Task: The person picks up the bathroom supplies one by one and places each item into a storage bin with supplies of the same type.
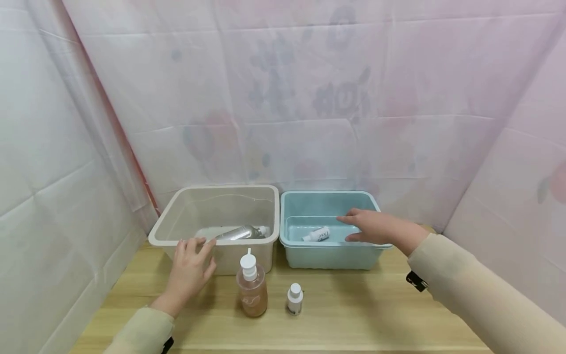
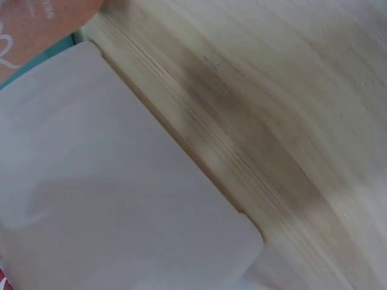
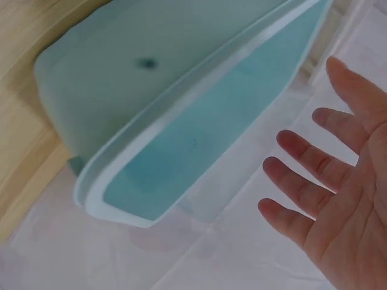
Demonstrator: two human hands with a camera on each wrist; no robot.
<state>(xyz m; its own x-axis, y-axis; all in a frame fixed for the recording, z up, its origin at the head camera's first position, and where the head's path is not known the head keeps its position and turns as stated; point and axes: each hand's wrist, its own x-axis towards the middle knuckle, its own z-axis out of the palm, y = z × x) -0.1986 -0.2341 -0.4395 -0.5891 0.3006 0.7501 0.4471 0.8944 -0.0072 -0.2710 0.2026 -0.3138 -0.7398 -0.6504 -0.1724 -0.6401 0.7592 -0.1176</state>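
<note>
My right hand (image 1: 363,225) hovers over the blue bin (image 1: 327,255), its fingers spread and holding nothing; the right wrist view shows the same bare palm (image 3: 351,199). Inside that bin lies a small white bottle (image 1: 319,234) on its side. On the left, my left hand (image 1: 190,265) is at the front rim of the beige bin (image 1: 239,255), fingers loosely bent; whether they touch the rim is hard to tell. A clear bottle (image 1: 240,233) with a whitish cap lies in the beige bin. The left hand is outside the left wrist view.
On the wooden table (image 1: 345,314), a pump bottle (image 1: 253,295) of amber liquid stands before the beige bin. To its right a small white bottle with a cap (image 1: 295,300) stands upright. Pale printed sheets (image 1: 292,88) hang behind the bins and on both sides.
</note>
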